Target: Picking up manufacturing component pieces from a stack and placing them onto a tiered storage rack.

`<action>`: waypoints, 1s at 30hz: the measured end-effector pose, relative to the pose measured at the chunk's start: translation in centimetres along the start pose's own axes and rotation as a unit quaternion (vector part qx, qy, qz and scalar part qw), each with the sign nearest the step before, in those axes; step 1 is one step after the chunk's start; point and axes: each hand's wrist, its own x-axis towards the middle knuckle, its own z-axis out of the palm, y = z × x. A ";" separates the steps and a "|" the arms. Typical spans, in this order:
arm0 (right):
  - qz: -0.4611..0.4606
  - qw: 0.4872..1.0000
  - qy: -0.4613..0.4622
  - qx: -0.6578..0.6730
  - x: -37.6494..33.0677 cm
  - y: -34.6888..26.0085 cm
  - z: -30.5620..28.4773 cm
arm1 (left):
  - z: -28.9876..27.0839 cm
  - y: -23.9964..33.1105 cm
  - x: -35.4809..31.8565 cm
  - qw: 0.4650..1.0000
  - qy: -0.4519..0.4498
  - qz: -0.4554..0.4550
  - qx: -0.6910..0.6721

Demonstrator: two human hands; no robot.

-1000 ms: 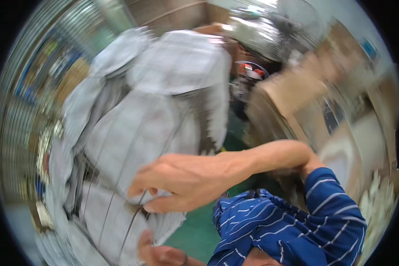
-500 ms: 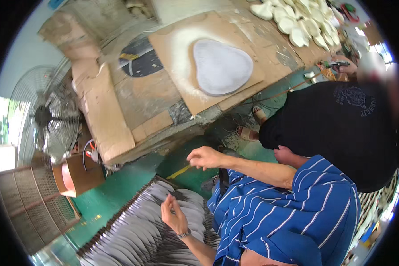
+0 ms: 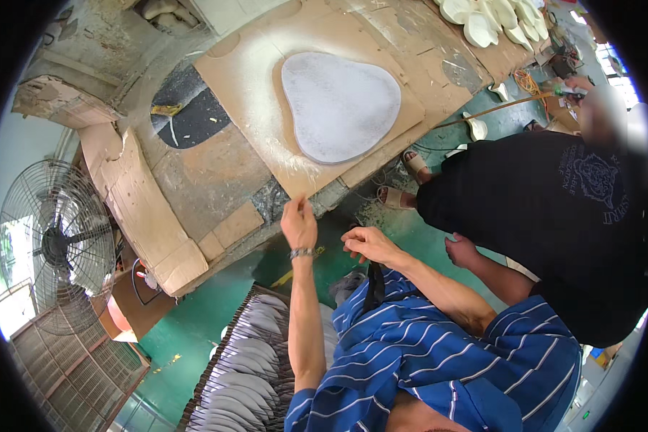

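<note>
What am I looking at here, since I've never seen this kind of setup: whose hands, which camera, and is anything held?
No machine here: these are a person's bare left hand and right hand, seen by a fisheye camera on their own head, which bends straight edges. A table bears a cardboard sheet with a grey, rounded panel on it. The right fingers curl loosely, with nothing visible in them; whether the left holds something small, I cannot tell. Another person in a black shirt stands to the right; a fan is at left.

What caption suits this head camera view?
Left hand and right hand near a worktable, where a grey, rounded panel lies on cardboard.
</note>
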 end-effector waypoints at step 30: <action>-0.151 0.957 0.162 0.189 18.5 -2.3 -9.9 | 1.8 18.3 17.2 0.637 -0.050 -0.197 -0.744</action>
